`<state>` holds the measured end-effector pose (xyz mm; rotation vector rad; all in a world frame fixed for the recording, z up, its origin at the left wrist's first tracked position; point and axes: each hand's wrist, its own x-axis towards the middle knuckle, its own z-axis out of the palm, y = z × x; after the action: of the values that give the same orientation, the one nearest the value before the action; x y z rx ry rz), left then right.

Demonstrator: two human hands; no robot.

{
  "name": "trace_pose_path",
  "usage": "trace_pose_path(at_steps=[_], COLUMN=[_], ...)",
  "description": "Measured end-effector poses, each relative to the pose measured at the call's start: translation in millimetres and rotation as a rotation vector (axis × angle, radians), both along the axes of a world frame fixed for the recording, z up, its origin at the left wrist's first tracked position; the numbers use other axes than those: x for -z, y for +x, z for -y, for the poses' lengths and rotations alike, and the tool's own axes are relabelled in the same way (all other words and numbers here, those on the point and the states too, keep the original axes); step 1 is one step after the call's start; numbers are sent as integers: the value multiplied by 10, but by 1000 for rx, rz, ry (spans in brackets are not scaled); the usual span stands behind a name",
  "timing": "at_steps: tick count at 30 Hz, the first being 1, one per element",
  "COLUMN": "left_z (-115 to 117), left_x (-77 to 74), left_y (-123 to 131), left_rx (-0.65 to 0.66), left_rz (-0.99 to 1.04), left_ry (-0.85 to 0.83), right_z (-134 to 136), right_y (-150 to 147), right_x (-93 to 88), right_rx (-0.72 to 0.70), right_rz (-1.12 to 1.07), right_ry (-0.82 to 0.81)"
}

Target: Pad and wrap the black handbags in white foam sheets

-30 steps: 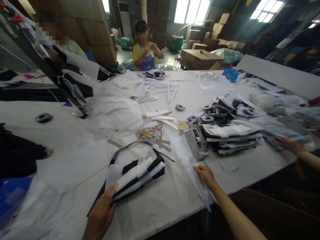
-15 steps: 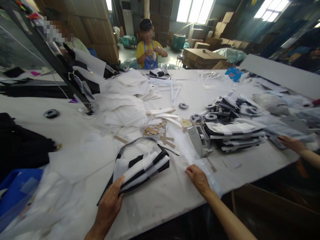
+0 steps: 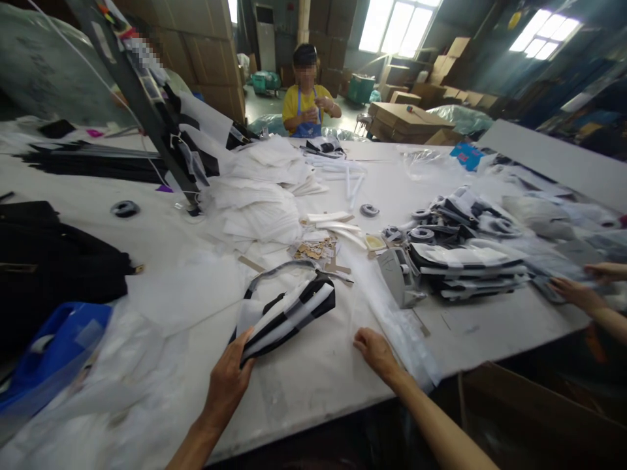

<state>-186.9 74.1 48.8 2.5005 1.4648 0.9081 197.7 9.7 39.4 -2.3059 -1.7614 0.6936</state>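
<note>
Fingers of the left hand [image 3: 226, 385] pinch the near corner of the black-and-white bundle [image 3: 289, 312], thumb on top. The right hand [image 3: 375, 349] lies palm down, fingers loosely together, touching the left border of the clear plastic bag [image 3: 404, 329]. Since a second ago the right hand has slid left along the table [image 3: 313, 385], away from the grey dispenser [image 3: 401, 277]; the left grip is unchanged. The bundle is folded, striped black and white, film-wrapped, tilted, near the table's near edge.
</note>
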Motion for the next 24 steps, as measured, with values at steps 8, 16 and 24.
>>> trace_pose_path(at_steps=[8,16,24], left_z=[53,82,138], left_x=[-5,118,106], left_y=[-22,-68,-64], left_rx=[-97,-167,-131], left_rz=[142,210,246], left_ry=[-158,-210,-236], right_z=[211,-335,-744], right_y=[-836,-599,-1800], right_x=[-74,524,655], right_rx=[-341,375,-290], right_rz=[-261,53,-227], right_ry=[-73,217,324])
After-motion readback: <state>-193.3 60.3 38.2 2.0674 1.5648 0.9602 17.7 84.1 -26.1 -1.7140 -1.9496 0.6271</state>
